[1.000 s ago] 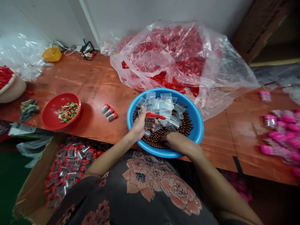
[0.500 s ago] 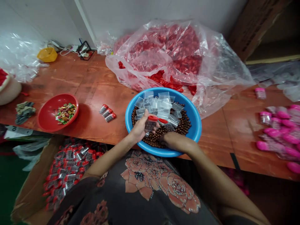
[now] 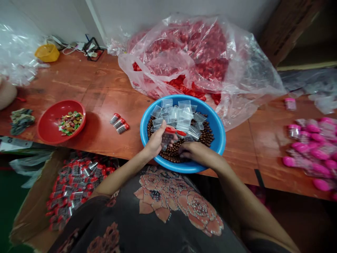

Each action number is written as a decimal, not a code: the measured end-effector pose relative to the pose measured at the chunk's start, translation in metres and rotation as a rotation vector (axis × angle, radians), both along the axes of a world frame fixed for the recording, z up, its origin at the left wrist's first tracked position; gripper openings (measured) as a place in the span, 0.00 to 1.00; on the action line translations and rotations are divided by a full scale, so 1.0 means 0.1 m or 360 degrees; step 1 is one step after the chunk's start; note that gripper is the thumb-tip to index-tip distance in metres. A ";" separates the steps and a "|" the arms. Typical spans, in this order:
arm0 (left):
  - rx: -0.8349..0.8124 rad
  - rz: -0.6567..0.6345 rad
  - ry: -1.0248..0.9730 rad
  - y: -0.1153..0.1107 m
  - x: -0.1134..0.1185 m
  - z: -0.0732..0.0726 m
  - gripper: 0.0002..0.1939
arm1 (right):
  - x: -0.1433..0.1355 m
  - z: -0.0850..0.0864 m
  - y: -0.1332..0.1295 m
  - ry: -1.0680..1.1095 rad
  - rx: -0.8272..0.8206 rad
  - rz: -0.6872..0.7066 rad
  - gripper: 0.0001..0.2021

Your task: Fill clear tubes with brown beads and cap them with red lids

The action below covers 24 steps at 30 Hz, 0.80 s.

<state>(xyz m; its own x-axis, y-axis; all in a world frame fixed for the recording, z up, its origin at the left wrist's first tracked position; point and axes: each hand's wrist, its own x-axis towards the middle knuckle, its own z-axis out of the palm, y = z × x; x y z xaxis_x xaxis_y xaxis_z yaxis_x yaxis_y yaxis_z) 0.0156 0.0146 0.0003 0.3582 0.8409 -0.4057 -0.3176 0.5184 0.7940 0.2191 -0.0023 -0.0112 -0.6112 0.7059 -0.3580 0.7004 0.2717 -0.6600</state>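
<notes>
My left hand (image 3: 155,141) is closed around a small clear plastic container (image 3: 166,139) with an open red cap (image 3: 175,131), held over the near side of a blue basin (image 3: 222,138). Small round brown balls (image 3: 170,154) fill the bottom of the basin. On top of them lies a heap of clear, uncapped containers (image 3: 181,114). My right hand (image 3: 193,151) is low over the balls, just right of the held container. Its fingers curl downward, and whatever is inside them is hidden.
Left of the basin are three filled red-capped containers (image 3: 119,123) and a red bowl (image 3: 43,123) of wrapped sweets. Behind stands a plastic bag of red caps (image 3: 195,56). Pink-capped containers (image 3: 316,144) lie at right. A cardboard box (image 3: 34,200) below holds filled containers.
My right hand has lifted slightly out of the brown balls, so more of its fingers show. My left hand still holds the container in nearly the same place. The view has shifted slightly.
</notes>
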 end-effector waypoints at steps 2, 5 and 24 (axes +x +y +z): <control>0.0043 -0.0022 0.0049 -0.02 0.00 0.00 0.29 | 0.04 0.06 -0.04 0.0247 0.0288 -0.0487 0.03; 0.0148 -0.0129 0.0114 -0.05 0.04 -0.01 0.31 | -0.05 0.18 -0.13 0.0913 0.0550 -0.1235 0.10; 0.0251 -0.0263 0.0042 -0.13 0.22 0.11 0.38 | -0.21 0.13 -0.42 0.0943 0.0365 -0.1500 0.17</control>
